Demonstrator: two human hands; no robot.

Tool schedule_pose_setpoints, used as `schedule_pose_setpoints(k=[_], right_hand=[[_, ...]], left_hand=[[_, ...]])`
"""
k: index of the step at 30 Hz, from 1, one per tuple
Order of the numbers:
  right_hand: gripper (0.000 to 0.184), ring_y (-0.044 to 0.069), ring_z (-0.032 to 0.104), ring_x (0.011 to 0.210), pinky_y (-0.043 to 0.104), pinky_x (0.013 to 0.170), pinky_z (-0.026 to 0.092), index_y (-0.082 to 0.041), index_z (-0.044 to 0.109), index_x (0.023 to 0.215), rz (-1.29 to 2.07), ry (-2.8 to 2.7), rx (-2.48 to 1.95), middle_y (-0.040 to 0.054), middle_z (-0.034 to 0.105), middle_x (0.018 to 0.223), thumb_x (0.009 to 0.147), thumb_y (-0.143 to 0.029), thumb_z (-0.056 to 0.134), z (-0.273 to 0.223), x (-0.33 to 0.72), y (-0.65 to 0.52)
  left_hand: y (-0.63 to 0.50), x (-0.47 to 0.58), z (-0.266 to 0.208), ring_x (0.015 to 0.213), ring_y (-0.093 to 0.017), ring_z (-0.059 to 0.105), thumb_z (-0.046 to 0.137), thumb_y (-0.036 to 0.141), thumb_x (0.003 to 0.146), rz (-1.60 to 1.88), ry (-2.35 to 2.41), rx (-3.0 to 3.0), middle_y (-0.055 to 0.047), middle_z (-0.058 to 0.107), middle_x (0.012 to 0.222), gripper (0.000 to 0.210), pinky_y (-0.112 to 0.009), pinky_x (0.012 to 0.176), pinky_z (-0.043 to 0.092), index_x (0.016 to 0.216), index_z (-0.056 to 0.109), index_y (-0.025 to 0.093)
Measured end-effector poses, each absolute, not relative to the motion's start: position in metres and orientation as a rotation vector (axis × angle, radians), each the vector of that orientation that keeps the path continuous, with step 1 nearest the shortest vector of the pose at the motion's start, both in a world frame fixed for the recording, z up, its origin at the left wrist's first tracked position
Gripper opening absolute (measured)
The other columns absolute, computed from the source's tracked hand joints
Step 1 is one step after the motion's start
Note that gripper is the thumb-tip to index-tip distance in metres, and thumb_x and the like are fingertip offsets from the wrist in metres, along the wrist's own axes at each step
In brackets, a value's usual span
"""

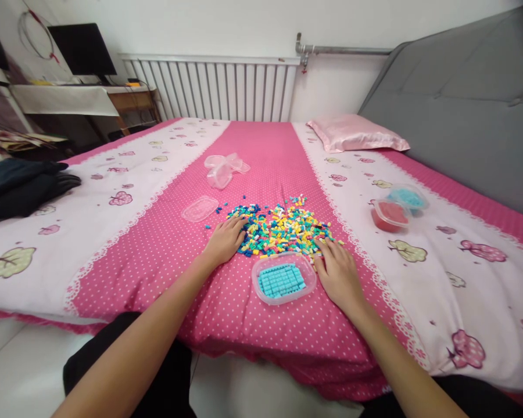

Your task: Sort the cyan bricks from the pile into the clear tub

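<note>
A wide pile of small building bricks [287, 226] in blue, teal, yellow and white is spread over the pink bedspread. At its left edge lies my left hand [225, 239], palm down, its fingers stretched onto the dark blue bricks. My right hand [339, 274] rests at the pile's right edge. Its fingers reach among the bricks, with the thumb apart; no held brick shows in either hand. Between my hands, just in front of the pile, stands a clear plastic box [261, 297]. Inside it, light blue bricks [281, 281] sit in neat rows.
A clear lid [199, 209] lies left of the pile, with several empty clear containers [222, 169] behind it. To the right are a box of red pieces [390, 216] and a box of blue pieces [407, 197]. A pink pillow [357, 133] lies farther back near the grey headboard [462, 98].
</note>
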State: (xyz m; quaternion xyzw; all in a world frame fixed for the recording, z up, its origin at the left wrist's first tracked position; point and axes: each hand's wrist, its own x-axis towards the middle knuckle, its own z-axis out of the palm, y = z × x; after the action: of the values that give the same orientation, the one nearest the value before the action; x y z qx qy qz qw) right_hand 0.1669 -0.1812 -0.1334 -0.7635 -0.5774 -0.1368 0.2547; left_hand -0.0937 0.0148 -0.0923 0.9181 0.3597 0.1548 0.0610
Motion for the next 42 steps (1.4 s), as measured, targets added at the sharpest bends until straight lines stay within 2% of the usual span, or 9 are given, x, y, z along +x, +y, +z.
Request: schedule_pose_setpoints(k=[10, 17, 24, 31, 42], right_hand=[[0.039, 0.028, 0.055, 0.131, 0.056, 0.109, 0.046, -0.020, 0.058, 0.135, -0.403, -1.576, -2.061, 0.0107, 0.059, 0.139, 0.098, -0.033, 0.060, -0.135, 0.167, -0.181], [0.039, 0.029, 0.054, 0.132, 0.055, 0.108, 0.046, -0.019, 0.058, 0.136, -0.398, -1.581, -2.068, 0.0111, 0.060, 0.140, 0.099, -0.032, 0.059, -0.134, 0.167, -0.181], [0.037, 0.029, 0.053, 0.134, 0.055, 0.110, 0.044, -0.018, 0.058, 0.135, -0.393, -1.579, -2.075, 0.0118, 0.059, 0.140, 0.100, -0.030, 0.057, -0.133, 0.165, -0.182], [0.039, 0.028, 0.054, 0.132, 0.055, 0.110, 0.045, -0.018, 0.057, 0.136, -0.394, -1.586, -2.069, 0.0114, 0.060, 0.140, 0.100, -0.031, 0.057, -0.132, 0.165, -0.182], [0.039, 0.028, 0.056, 0.129, 0.055, 0.108, 0.046, -0.019, 0.057, 0.135, -0.420, -1.599, -2.060, 0.0107, 0.060, 0.138, 0.099, -0.034, 0.059, -0.133, 0.166, -0.181]], left_hand=[[0.014, -0.093, -0.093, 0.144, -0.027, 0.044, 0.035, 0.031, 0.103, 0.477, 1.114, 2.803, -0.013, 0.053, 0.150, 0.038, -0.046, 0.120, 0.037, 0.132, 0.055, 0.017], [0.011, -0.093, -0.089, 0.125, -0.025, 0.054, 0.037, 0.032, 0.103, 0.483, 1.177, 2.830, -0.011, 0.060, 0.134, 0.034, -0.043, 0.112, 0.042, 0.126, 0.058, 0.018], [0.001, -0.089, -0.085, 0.118, -0.031, 0.054, 0.043, 0.034, 0.101, 0.545, 1.403, 2.805, -0.013, 0.063, 0.124, 0.031, -0.048, 0.105, 0.040, 0.119, 0.062, 0.018], [-0.006, -0.089, -0.083, 0.132, -0.033, 0.042, 0.039, 0.031, 0.101, 0.762, 1.632, 2.706, -0.013, 0.056, 0.136, 0.030, -0.054, 0.111, 0.031, 0.113, 0.064, 0.021], [-0.012, -0.088, -0.075, 0.131, -0.035, 0.042, 0.043, 0.029, 0.100, 0.892, 1.712, 2.573, -0.014, 0.056, 0.137, 0.026, -0.058, 0.109, 0.031, 0.108, 0.066, 0.021]])
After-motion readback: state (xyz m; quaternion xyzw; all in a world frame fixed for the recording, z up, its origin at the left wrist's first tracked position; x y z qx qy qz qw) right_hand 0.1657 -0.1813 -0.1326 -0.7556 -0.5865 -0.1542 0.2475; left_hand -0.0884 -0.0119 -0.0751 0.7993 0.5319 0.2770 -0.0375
